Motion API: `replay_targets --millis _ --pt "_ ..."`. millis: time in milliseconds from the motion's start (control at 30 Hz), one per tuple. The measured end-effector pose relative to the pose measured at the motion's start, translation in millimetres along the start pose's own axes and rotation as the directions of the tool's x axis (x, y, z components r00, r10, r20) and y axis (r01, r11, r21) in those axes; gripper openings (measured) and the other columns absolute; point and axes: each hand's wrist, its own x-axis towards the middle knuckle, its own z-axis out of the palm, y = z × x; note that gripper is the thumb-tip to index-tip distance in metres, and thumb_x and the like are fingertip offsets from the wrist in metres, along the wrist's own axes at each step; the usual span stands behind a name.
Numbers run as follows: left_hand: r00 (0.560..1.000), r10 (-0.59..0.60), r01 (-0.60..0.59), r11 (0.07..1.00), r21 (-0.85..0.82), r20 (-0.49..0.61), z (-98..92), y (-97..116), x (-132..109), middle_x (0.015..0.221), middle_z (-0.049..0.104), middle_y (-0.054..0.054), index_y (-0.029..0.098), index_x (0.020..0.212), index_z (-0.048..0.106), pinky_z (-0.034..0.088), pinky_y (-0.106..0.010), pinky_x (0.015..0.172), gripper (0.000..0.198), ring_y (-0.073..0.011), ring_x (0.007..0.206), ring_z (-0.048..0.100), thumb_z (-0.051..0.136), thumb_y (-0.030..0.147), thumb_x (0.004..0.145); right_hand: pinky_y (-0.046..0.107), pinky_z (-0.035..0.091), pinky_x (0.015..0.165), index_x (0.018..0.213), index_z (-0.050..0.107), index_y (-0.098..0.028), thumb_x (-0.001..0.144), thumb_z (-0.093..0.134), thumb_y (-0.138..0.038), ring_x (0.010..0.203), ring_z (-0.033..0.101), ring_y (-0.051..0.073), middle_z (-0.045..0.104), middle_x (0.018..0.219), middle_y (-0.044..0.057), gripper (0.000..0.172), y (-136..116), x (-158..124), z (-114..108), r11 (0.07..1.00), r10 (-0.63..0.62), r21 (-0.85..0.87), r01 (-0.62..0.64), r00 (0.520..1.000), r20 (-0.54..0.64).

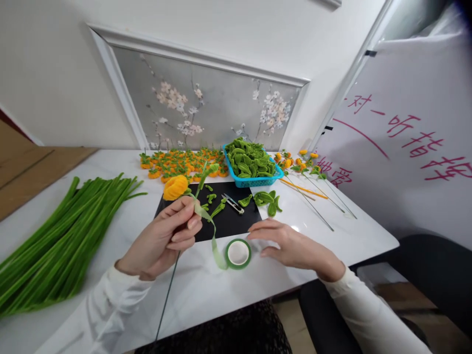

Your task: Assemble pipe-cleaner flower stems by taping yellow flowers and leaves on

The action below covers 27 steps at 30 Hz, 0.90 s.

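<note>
My left hand pinches a fuzzy orange flower on a thin stem, which runs down below the fist toward the table's front. A green fuzzy sprig rises beside the bloom. Pale green floral tape hangs from my fingertips and curves down to its roll, which lies flat on the white table. Just right of the roll, my right hand hovers with its fingers apart and holds nothing. Thread snips rest on the black mat among small green pieces.
A blue basket full of green fuzzy leaves stands at the back. Several orange flower heads cover the table left of it. Green fuzzy stems lie at left. More leaves and finished flowers on wires lie to the right.
</note>
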Motion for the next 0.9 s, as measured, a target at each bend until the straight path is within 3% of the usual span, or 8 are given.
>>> replay_targets --millis 100,200,367,600,667,767,900 --pt "1.000 0.012 -0.012 0.999 -0.033 -0.003 -1.9 3.2 1.3 0.055 0.046 0.004 0.015 0.071 0.057 0.025 -0.004 0.029 0.011 0.0007 0.035 0.023 0.059 0.014 0.082 0.038 0.043 0.096 0.104 0.066 -0.022 0.080 0.067 -0.021 0.111 0.052 0.022 0.057 0.119 0.008 0.025 -5.8 7.6 18.6 0.995 -0.081 -0.056 0.081 0.997 -0.007" --pt "0.998 0.043 -0.046 0.996 -0.082 -0.038 -4.9 10.0 0.0 0.057 0.044 0.004 0.014 0.072 0.057 0.026 -0.004 0.028 0.016 0.0002 0.035 0.024 0.050 0.010 0.087 0.038 0.044 0.093 0.089 0.068 -0.021 0.083 0.064 -0.022 0.106 0.053 0.021 0.057 0.114 0.008 0.007 -4.8 6.1 25.2 0.990 -0.087 -0.114 0.085 0.996 -0.006" --pt "0.989 0.104 -0.117 0.984 -0.133 -0.100 -9.1 21.1 -4.8 0.058 0.041 0.005 0.014 0.070 0.053 0.028 -0.003 0.030 0.026 0.0007 0.036 0.029 0.040 0.009 0.093 0.037 0.046 0.089 0.087 0.065 -0.019 0.084 0.061 -0.019 0.100 0.054 0.022 0.058 0.108 0.009 0.004 11.0 -12.6 15.3 0.985 0.019 -0.170 -0.039 0.993 -0.114" --pt "0.985 0.084 -0.089 0.996 -0.029 -0.152 -9.8 19.0 -0.1 0.060 0.044 0.005 0.014 0.067 0.051 0.025 -0.003 0.030 0.022 0.0019 0.038 0.030 0.053 0.009 0.088 0.036 0.048 0.075 0.082 0.063 -0.019 0.083 0.059 -0.017 0.086 0.056 0.023 0.061 0.088 0.009 0.005 8.4 -30.1 22.9 0.950 0.143 -0.227 -0.214 0.946 -0.292" --pt "0.983 0.086 -0.093 0.995 -0.035 -0.161 -11.2 18.3 0.5 0.061 0.044 0.005 0.014 0.068 0.052 0.025 -0.003 0.031 0.020 0.0021 0.038 0.031 0.054 0.010 0.088 0.035 0.047 0.074 0.082 0.061 -0.019 0.086 0.055 -0.021 0.086 0.056 0.022 0.060 0.089 0.009 0.007 1.6 -33.0 27.1 0.969 0.171 -0.114 -0.221 0.925 -0.339" --pt "0.985 0.093 -0.101 0.994 -0.050 -0.144 -16.0 18.0 0.4 0.063 0.045 0.005 0.014 0.069 0.053 0.027 -0.003 0.031 0.020 0.0022 0.038 0.032 0.052 0.009 0.088 0.030 0.047 0.069 0.082 0.055 -0.019 0.091 0.047 -0.031 0.077 0.056 0.019 0.059 0.085 0.007 0.018 -5.0 -36.9 30.1 0.944 0.317 0.223 -0.244 0.860 -0.399" --pt "0.988 0.106 -0.113 0.992 -0.062 -0.108 -24.7 17.8 1.7 0.063 0.045 0.004 0.014 0.069 0.053 0.027 -0.004 0.029 0.020 0.0013 0.037 0.032 0.049 0.007 0.088 0.029 0.048 0.062 0.081 0.054 -0.019 0.093 0.037 -0.047 0.067 0.057 0.018 0.060 0.075 0.005 0.035 2.2 -34.9 30.4 0.720 0.576 0.629 -0.293 0.759 -0.305"
